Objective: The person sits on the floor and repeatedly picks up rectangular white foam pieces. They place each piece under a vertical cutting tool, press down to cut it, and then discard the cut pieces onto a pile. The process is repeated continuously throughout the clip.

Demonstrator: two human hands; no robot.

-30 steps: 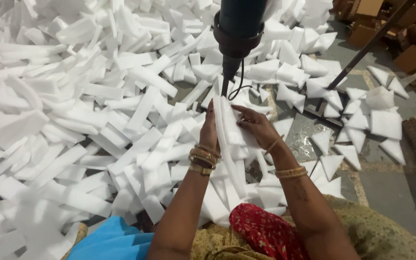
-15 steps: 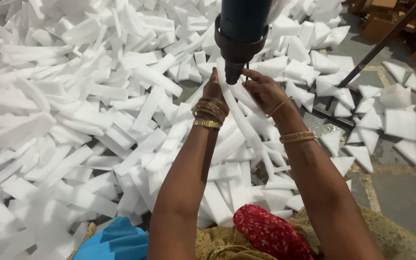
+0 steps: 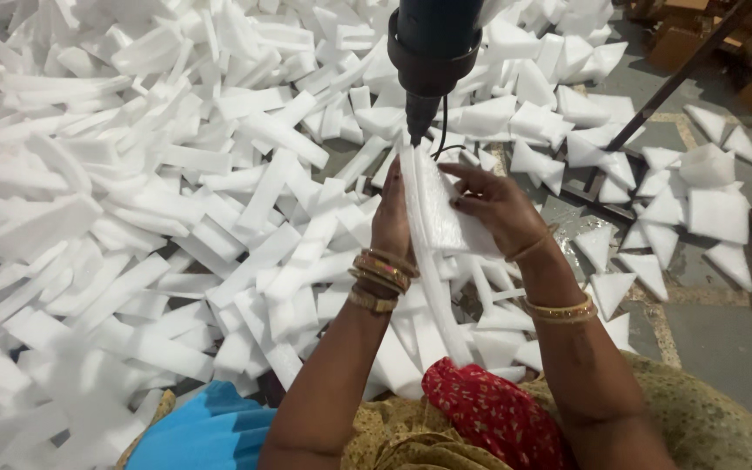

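Observation:
Both my hands hold a long white foam strip [image 3: 433, 261] upright on its edge, its top end just under the tip of a dark hanging tool [image 3: 433, 52]. My left hand [image 3: 391, 218] presses the strip's left face, with gold bangles at the wrist. My right hand [image 3: 498, 209] grips the right face, fingers spread over a folded foam flap. The strip's lower end reaches down to my lap, near a red patterned cloth [image 3: 489, 413].
A big heap of white foam strips [image 3: 158, 200] covers the floor on the left and ahead. Triangular foam pieces [image 3: 707, 218] lie scattered on the grey floor at right. A dark metal rod [image 3: 672, 83] slants at upper right, with brown boxes [image 3: 681, 39] behind.
The foam strip and both hands stay up near the tool's tip as half a second ago, higher than a second ago. My right fingers have spread wider over the foam.

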